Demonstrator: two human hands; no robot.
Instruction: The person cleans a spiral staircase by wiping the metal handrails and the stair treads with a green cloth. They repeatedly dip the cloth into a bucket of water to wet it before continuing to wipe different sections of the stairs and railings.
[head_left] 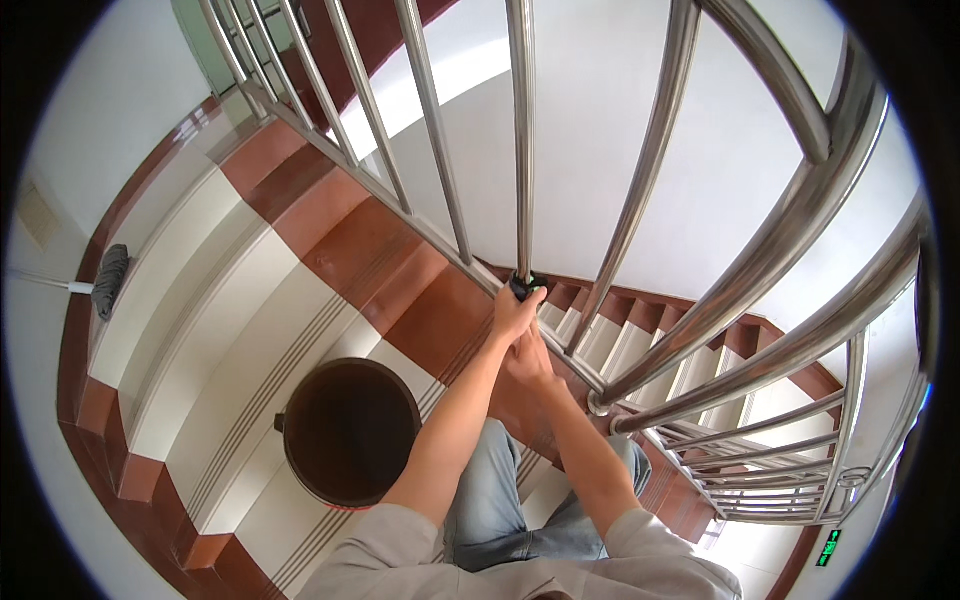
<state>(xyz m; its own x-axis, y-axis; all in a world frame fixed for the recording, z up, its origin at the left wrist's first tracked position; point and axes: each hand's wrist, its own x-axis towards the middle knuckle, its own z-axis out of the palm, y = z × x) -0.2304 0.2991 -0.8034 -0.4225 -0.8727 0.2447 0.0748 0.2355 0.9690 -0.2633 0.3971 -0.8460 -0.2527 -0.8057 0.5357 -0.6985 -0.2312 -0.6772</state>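
My left hand [514, 314] is closed round a small black wad, which looks like a cloth [523, 287], wrapped about the foot of a steel baluster [523, 150]. Just below and against it is my right hand [528, 358], its fingers curled in close to the left wrist and partly hidden. What the right hand grips, if anything, does not show. To the left of my left forearm a dark round bucket [350, 432] stands on a pale step; its inside is too dark to read. My knees are bent beside the railing.
White and red-brown stairs [270, 300] run along the left. A grey mop head [110, 282] on a white pole rests by the left wall. Curved steel handrails [790, 240] sweep across the right, with a lower flight [690, 370] beyond. A green lit sign [828, 548] hangs lower right.
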